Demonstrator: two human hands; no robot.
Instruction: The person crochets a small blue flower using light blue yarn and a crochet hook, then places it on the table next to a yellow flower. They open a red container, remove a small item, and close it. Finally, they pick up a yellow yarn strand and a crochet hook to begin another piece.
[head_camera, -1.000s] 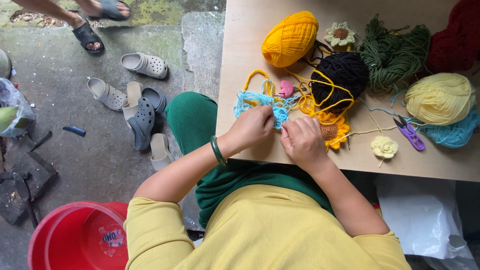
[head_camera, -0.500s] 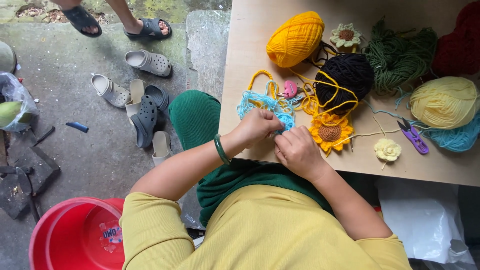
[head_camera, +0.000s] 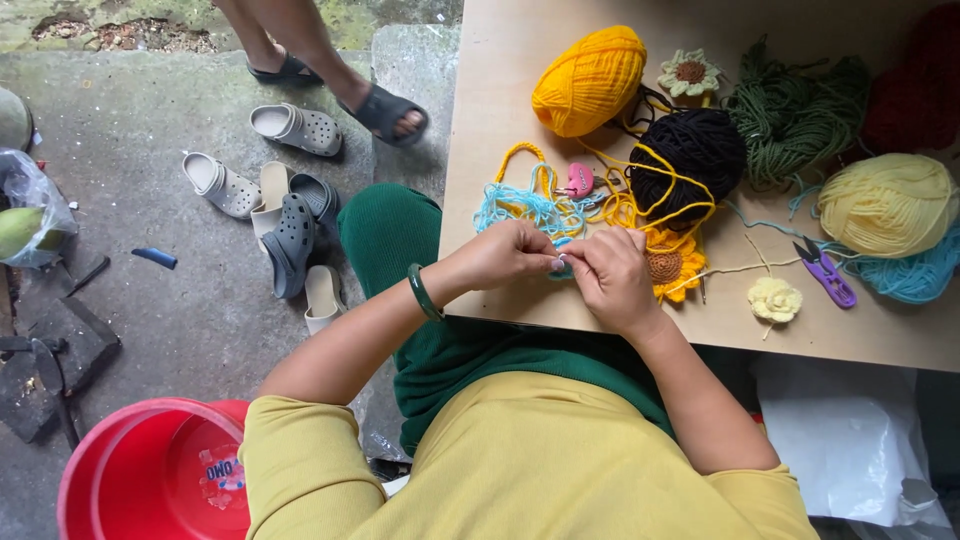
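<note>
My left hand, a green bangle on its wrist, and my right hand meet fingertip to fingertip at the near edge of a wooden table. Both pinch a small light-blue crochet piece that leads into a loose tangle of light-blue yarn. Just right of my right hand lies a crocheted sunflower with yellow yarn strands running up to a black yarn ball. A pink clip sits above my fingers.
On the table lie an orange-yellow yarn ball, green yarn, a pale yellow ball, purple snips, a cream crocheted rose. Several sandals, another person's feet and a red tub are on the concrete floor.
My hands have drawn closer together over the blue piece at the table edge. The other person's feet have stepped right, toward the table.
</note>
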